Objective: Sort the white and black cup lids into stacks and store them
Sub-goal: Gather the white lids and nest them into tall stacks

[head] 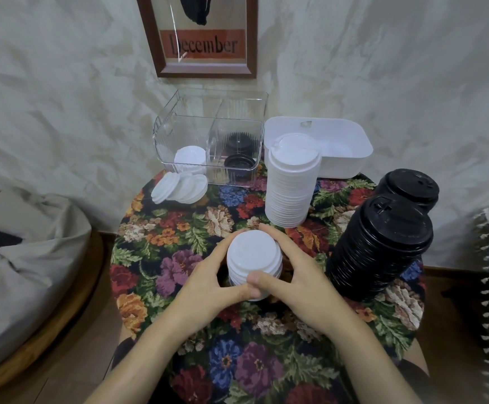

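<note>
Head: L hand [208, 282], R hand [298, 284] round lids [253, 252]

Free at 9 o'clock on floral-clothed round table [161, 243]; barred at 1 by tall white plastic lid stack [291, 188], at 3 by leaning black plastic lid stack [383, 249].

Between my left grip [208, 287] and right grip [301, 284], the short lid stack [253, 252]; tall stack [291, 188] behind it, divided box [164, 132] farther back.

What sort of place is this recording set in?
Likely a home living space rather than a shop: a floral tablecloth, a framed December print, and a soft grey cushion on the floor beside the table.
</note>
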Motion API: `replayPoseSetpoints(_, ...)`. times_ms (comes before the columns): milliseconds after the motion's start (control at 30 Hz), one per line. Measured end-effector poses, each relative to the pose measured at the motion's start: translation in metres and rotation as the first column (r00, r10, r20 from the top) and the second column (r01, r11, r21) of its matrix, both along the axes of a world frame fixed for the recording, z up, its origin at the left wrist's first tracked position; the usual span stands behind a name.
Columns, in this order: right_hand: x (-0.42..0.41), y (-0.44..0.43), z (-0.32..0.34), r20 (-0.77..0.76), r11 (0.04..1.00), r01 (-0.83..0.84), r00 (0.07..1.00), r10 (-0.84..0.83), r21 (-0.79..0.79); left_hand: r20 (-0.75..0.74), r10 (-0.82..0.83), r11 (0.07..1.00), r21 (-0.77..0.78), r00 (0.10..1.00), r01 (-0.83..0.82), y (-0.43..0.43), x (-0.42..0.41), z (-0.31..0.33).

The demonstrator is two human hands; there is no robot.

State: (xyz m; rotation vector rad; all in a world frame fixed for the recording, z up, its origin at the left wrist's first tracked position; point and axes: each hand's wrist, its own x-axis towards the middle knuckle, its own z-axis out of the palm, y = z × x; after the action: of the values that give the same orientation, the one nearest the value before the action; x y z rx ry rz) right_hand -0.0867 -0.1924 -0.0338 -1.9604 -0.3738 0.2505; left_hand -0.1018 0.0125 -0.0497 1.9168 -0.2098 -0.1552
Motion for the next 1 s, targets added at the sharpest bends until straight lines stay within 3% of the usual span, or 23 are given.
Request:
replayPoseSetpoints(667, -0.012, -0.003, 0.01, 0.128, 0.975, 0.083, 0.99, -0.058, -0.205, 0.037, 0.032, 0.996, 0.078, 0.999, -0.035, -0.004, -0.003, -0.002)
replayPoseSetpoints(1000, -0.004, -0.009, 0.015, 0.045, 0.99, 0.038, 0.998, -0.032, -0.134, 0.026, 0.022, 0.999, 0.031, 0.999, -0.023, -0.001, -0.005, 0.0)
